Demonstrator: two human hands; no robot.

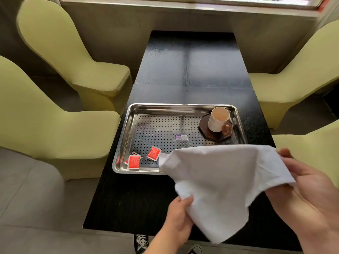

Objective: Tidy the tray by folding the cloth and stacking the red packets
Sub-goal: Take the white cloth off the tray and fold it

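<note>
The white cloth (216, 182) is held clear of the black desk (192, 70), spread loosely between both hands and hanging over the tray's 5 o'clock corner. The left hand (178, 215) pinches the cloth's lower edge, thumb on top, fingers beneath. The right hand (310, 191) grips the cloth's upper right corner, fingers curled round the bunched fabric.

The steel tray (124, 125), with a perforated floor, sits on the near half of the desk. Three red packets lie in its 7 o'clock corner: one red packet (153, 153) lies apart toward the centre, tilted; a second packet (133, 162) lies nearest the rim, overlapping a third packet (136, 154) of which only an edge shows.

At the tray's 2 o'clock corner a white mug (218, 120) with a brown handle stands upright on a dark octagonal coaster (203, 125). A small label (181, 137) is stuck to the tray floor near the centre.
</note>
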